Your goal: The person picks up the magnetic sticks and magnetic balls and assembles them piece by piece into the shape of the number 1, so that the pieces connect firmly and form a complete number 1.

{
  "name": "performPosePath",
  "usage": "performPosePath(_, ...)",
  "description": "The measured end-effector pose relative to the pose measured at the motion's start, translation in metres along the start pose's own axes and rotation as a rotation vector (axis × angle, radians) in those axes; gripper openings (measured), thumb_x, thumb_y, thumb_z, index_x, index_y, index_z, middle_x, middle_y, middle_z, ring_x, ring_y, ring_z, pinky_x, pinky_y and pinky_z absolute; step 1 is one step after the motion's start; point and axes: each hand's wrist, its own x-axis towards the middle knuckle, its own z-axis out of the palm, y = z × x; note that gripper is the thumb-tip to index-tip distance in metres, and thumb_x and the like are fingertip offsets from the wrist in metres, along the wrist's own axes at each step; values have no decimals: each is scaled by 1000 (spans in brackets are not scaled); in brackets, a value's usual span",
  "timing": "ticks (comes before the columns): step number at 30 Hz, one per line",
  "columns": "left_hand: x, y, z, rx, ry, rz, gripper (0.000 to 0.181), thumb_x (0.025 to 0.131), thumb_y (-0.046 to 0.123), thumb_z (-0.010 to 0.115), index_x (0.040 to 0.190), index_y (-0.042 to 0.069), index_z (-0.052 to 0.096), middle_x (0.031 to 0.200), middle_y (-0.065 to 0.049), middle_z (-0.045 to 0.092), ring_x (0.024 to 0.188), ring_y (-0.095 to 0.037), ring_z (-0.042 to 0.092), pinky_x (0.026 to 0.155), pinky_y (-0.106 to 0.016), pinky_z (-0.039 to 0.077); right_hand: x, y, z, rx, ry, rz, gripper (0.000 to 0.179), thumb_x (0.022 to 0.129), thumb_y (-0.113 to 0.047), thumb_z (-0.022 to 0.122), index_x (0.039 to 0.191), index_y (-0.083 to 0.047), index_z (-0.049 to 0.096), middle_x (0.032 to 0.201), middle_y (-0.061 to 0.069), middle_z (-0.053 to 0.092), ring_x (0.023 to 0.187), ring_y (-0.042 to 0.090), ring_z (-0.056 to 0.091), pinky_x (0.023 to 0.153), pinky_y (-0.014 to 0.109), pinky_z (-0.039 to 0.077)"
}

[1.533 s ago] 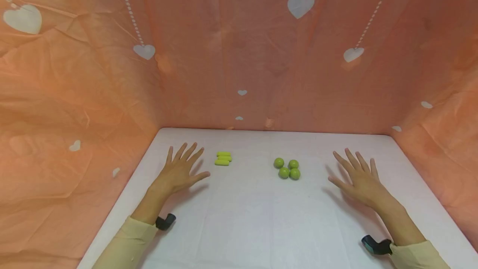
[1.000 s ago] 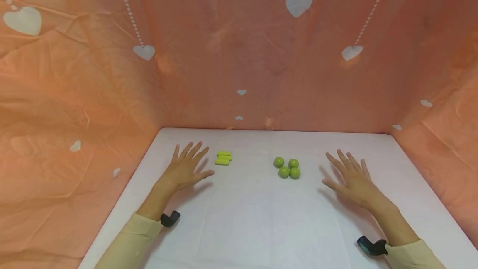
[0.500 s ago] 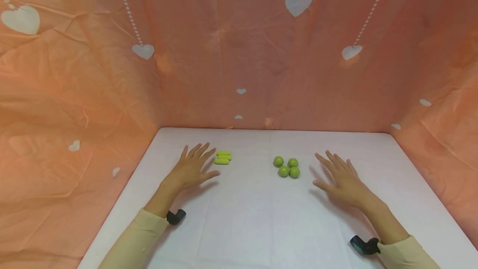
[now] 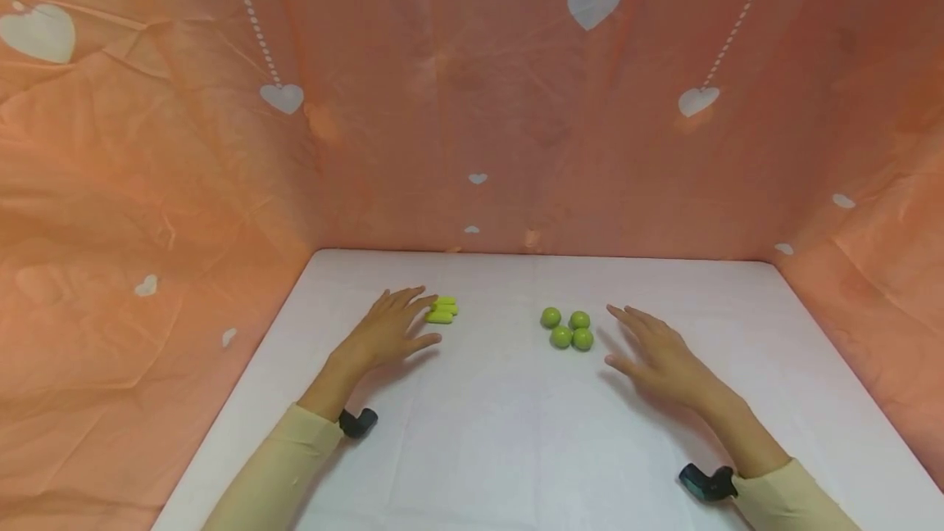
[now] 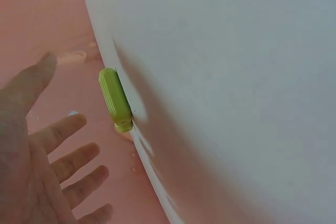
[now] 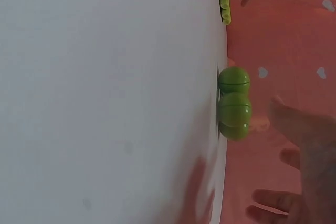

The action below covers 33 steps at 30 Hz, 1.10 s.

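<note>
Three short yellow-green ribbed sticks lie side by side on the white table toward its back left. My left hand hovers just left of them, fingers spread and a fingertip overlapping their edge in the head view. The left wrist view shows the front stick beyond the bare fingers, with nothing held. Several glossy green balls, each with a seam line, sit in a cluster right of centre. My right hand is a short way to their right, empty, fingers extended; its thumb points toward the balls in the right wrist view.
The white tabletop runs back to an orange cloth printed with pale hearts, which also rises on both sides. A dark wrist device is strapped at the left cuff, and another wrist device at the right.
Both hands have moved inward: the left rightward to the sticks, the right leftward toward the balls. Their fingers have drawn closer together. Sticks and balls stay in place.
</note>
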Motion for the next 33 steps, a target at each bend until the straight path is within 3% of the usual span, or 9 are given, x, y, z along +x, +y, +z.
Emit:
performPosePath(9,7,-3,3,-20,14,-3,70,104,50,68,159,11,50,160,-18,48,149,-41,45,123,-59,33,5,-3,9,102,17,-17,73,104,-39,72,165,-14,38,161,22,46,148,49,41,117,73,31)
performPosePath(14,10,-4,6,-41,27,5,65,103,45,72,156,12,54,153,-14,55,141,-36,52,118,-56,41,9,-5,13,149,45,-36,70,103,-30,75,161,-10,42,151,24,55,136,47,53,111,70,41)
performPosePath(27,20,-2,7,-84,19,-26,42,101,30,78,137,12,65,135,-8,63,129,-32,60,110,-53,49,19,-14,23,224,67,1,52,102,-20,76,148,-7,54,124,16,65,111,33,64,97,57,53)
performPosePath(33,26,-3,12,-75,5,-19,34,100,28,80,127,12,70,122,-4,66,114,-25,64,102,-48,53,22,-14,28,200,64,25,47,101,-20,77,143,-8,58,119,10,66,107,28,64,93,53,55)
